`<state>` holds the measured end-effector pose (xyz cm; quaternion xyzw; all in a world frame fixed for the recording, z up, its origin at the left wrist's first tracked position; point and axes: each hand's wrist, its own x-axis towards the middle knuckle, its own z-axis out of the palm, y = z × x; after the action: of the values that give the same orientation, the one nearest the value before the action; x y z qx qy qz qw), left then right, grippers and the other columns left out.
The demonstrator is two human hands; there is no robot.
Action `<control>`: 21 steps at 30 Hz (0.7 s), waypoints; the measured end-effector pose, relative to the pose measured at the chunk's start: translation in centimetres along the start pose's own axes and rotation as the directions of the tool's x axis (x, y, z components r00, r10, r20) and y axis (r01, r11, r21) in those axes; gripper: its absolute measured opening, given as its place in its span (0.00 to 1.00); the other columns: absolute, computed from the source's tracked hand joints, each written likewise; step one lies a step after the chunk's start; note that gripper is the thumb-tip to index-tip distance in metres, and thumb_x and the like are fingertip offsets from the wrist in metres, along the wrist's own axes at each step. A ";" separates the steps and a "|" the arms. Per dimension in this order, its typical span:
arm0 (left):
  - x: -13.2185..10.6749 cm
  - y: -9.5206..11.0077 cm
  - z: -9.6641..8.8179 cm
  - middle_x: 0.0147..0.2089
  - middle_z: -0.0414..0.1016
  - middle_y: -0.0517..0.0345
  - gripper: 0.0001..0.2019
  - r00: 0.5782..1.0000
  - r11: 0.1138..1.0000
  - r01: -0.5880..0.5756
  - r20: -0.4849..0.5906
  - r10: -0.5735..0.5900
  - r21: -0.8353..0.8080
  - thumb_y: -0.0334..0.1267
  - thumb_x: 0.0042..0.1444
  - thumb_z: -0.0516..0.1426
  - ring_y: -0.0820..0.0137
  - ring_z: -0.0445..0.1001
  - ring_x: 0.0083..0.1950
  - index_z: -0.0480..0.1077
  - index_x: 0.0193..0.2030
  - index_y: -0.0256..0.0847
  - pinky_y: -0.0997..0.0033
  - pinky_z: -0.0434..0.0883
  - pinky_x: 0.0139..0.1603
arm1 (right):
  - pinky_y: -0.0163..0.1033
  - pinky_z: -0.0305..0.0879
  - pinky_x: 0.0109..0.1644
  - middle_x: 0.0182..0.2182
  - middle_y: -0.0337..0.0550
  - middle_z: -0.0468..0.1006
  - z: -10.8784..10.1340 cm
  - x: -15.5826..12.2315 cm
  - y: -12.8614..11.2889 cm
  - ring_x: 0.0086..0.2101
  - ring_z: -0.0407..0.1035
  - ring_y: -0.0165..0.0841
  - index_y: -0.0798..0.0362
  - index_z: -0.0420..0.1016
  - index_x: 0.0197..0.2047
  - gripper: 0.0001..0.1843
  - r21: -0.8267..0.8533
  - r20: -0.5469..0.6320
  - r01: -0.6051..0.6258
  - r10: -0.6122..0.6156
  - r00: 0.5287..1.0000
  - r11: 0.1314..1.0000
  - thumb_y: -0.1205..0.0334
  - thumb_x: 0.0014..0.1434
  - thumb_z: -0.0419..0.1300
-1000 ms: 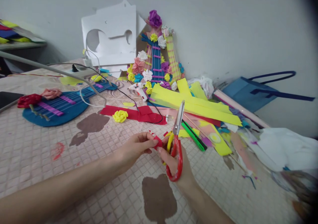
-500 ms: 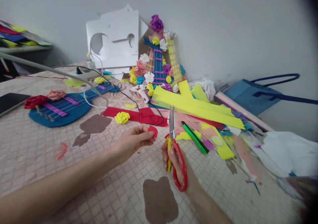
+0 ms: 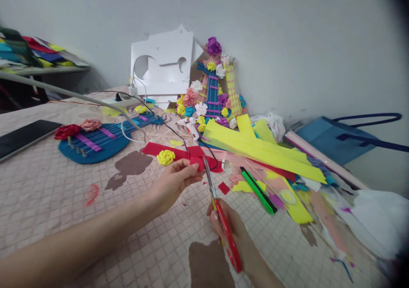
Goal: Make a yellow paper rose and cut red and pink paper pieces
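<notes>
Between the thumb and fingers of my left hand (image 3: 174,180) is a small red paper piece (image 3: 196,162). My right hand (image 3: 244,239) grips red-and-yellow-handled scissors (image 3: 226,228), whose blades point up and away beside the piece's right edge. Whether the blades touch the paper I cannot tell. Just behind my left hand lies a red paper strip (image 3: 152,148) with a yellow paper flower (image 3: 165,156) by it. A small red scrap (image 3: 224,188) rests on the table to the right of the blades.
A green cutter knife (image 3: 258,191) and yellow paper strips (image 3: 265,145) lie to the right. Behind stand a white glue gun (image 3: 191,128) and flower-covered paper guitars (image 3: 212,94). At left are a blue guitar shape (image 3: 96,145) and a dark phone-like device (image 3: 28,136). Cables cross the tabletop.
The scissors have swung to the left, bringing their blades up to the red piece. A red scrap now lies on the table by the blades. The camera view has shifted left and up.
</notes>
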<state>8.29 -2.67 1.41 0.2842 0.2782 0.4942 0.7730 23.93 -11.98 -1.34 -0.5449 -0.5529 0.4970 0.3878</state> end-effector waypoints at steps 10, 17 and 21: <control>0.1 -0.3 -0.1 0.29 0.76 0.60 0.10 0.999 0.999 -0.039 0.030 0.039 0.004 0.30 0.47 0.65 0.74 0.76 0.33 0.66 0.28 0.36 0.74 0.73 0.41 | 0.32 0.48 0.22 0.20 0.31 0.56 0.0 0.1 0.1 0.21 0.51 0.26 0.51 0.58 0.27 0.18 -0.035 -0.038 -0.005 0.003 0.999 0.999 0.46 0.56 0.53; 0.2 -0.4 -0.1 0.29 0.76 0.60 0.11 0.999 0.999 -0.044 0.021 0.044 0.002 0.30 0.45 0.66 0.74 0.76 0.33 0.66 0.28 0.36 0.73 0.73 0.42 | 0.31 0.46 0.20 0.18 0.29 0.53 -0.2 -0.1 -0.1 0.18 0.47 0.25 0.51 0.60 0.29 0.16 -0.034 -0.023 -0.074 0.073 0.997 0.997 0.47 0.56 0.54; 0.2 -0.4 -0.1 0.29 0.76 0.61 0.11 0.999 0.999 -0.047 0.024 0.047 0.002 0.31 0.45 0.66 0.74 0.76 0.33 0.65 0.28 0.36 0.73 0.73 0.41 | 0.31 0.49 0.22 0.20 0.30 0.55 -0.3 0.0 -0.4 0.20 0.50 0.25 0.51 0.61 0.29 0.15 -0.062 -0.020 -0.042 0.041 0.999 0.997 0.49 0.57 0.55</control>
<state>8.56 -2.66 1.02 0.2976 0.2629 0.5083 0.7642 24.14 -11.94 -0.89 -0.5728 -0.5531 0.4821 0.3655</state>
